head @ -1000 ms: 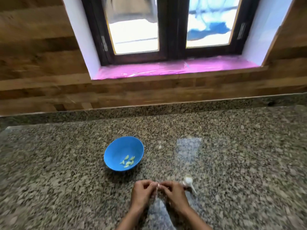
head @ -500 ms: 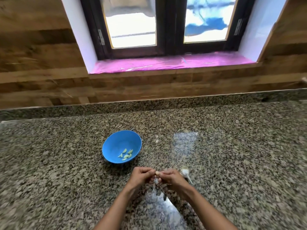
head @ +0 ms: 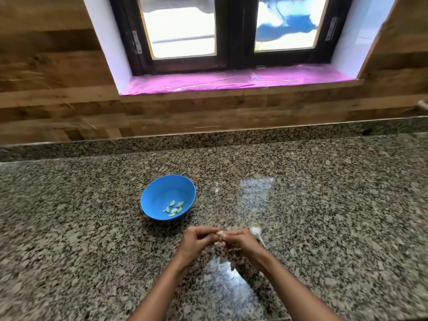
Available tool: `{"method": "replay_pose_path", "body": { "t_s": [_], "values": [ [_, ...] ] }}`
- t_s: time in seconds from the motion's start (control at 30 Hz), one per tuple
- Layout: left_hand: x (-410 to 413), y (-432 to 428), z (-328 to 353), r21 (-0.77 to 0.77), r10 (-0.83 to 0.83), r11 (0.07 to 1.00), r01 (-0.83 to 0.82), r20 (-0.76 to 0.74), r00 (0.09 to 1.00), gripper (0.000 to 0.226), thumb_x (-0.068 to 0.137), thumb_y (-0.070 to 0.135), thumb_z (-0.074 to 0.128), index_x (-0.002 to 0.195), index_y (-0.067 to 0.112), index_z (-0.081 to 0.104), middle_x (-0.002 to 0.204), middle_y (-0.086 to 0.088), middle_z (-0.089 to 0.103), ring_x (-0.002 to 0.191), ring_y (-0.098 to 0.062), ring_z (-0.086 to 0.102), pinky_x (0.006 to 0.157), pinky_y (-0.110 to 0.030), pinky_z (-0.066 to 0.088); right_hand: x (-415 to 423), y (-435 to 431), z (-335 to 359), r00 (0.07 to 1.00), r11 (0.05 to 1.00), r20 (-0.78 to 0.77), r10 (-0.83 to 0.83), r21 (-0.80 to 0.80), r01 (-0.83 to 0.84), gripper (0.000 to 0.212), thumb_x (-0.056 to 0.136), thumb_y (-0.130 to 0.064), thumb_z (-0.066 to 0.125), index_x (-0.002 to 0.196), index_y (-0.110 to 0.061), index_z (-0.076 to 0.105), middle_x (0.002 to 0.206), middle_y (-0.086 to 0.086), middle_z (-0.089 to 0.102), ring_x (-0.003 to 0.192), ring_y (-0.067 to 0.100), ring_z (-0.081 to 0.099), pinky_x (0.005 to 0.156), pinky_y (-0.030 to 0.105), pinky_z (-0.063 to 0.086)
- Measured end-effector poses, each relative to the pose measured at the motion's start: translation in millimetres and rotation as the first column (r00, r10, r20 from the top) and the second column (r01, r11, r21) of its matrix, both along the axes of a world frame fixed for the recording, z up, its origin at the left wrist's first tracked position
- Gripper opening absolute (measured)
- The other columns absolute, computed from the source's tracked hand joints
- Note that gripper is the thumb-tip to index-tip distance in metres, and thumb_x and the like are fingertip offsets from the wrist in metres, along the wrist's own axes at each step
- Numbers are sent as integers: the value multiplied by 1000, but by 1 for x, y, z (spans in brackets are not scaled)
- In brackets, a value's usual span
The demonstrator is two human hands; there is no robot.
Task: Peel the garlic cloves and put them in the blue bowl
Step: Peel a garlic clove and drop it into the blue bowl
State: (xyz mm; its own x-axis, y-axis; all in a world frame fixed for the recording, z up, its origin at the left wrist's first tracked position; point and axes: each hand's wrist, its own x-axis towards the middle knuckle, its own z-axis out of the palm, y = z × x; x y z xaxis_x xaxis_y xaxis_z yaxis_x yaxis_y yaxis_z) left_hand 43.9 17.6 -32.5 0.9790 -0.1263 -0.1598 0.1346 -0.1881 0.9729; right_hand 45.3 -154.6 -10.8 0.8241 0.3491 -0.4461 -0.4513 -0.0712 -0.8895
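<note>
A blue bowl stands on the granite counter, left of centre, with several peeled garlic cloves lying in it. Just in front of the bowl my left hand and my right hand meet fingertip to fingertip. Between them they pinch one small garlic clove with pale skin. The rest of the garlic bulb, with its stem, lies on the counter right behind my right hand.
The speckled granite counter runs to a wooden wall at the back. A window with a pink-covered sill sits above it. Tiny bits of garlic skin lie right of the bowl.
The view has tilted down and my arms show further into the frame. My hands stay together on the clove, working at it, in about the same spot beside the bulb.
</note>
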Motion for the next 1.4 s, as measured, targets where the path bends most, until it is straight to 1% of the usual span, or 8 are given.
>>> {"method": "replay_pose_path", "body": {
  "t_s": [0.13,0.33,0.5,0.63,0.97,1.1,1.2,1.4],
  "values": [
    [-4,-5,-3,-69,33,997,-37,-58,998,28,73,9,76,100,3,72,92,-7,74,88,-21,70,76,-27,56,-3,0,2,995,996,96,36,-82,-29,29,87,-16,60,58,-18,66,60,1,61,46,7,44,45,18,29],
    [-6,-10,3,-424,234,843,-331,-265,935,19,81,-1,64,100,-1,68,92,-19,72,77,-24,70,69,-27,58,-6,6,-11,987,987,127,-97,-119,112,24,87,-8,60,64,-8,67,59,6,63,47,12,53,44,22,38],
    [-14,-10,-7,-40,187,981,-192,-97,978,23,80,5,71,103,6,69,90,-7,74,85,-17,71,77,-29,57,-10,8,-19,977,971,69,-200,-123,207,22,86,-24,65,74,-6,69,65,7,66,50,19,56,44,25,42],
    [-21,-13,-10,307,41,949,-72,104,994,11,82,13,71,92,16,73,83,8,73,79,1,67,76,-19,55,-14,11,-13,979,983,-88,-182,-20,181,25,87,-15,63,97,8,65,75,13,67,47,15,56,40,19,43],
    [-27,-12,-7,351,-11,936,-28,109,994,23,76,12,76,97,20,74,84,17,68,77,15,62,72,-5,47,-11,4,-17,970,979,-137,-202,-25,200,16,83,5,62,95,15,62,76,17,67,58,17,66,57,21,55],
    [-28,-10,-13,217,65,973,-74,47,997,16,73,10,78,83,22,75,80,8,74,78,-5,69,74,-20,56,-14,11,-23,982,977,-24,-186,-113,182,9,81,2,66,86,9,66,81,19,67,67,23,64,70,29,56],
    [-29,-13,-10,-22,192,981,-194,-72,979,15,73,3,76,88,5,74,81,-7,74,77,-18,70,69,-24,56,-13,12,-27,978,966,40,-205,-150,208,3,80,-1,68,77,1,69,75,16,68,65,22,64,73,35,56],
    [-32,-16,-5,-466,263,769,-438,-394,881,13,75,-6,66,86,-2,70,81,-18,72,70,-22,70,63,-24,58,-13,19,-22,961,950,142,-238,-174,261,7,80,-4,67,75,0,71,75,17,70,64,21,66,70,35,57]
  ]
}}
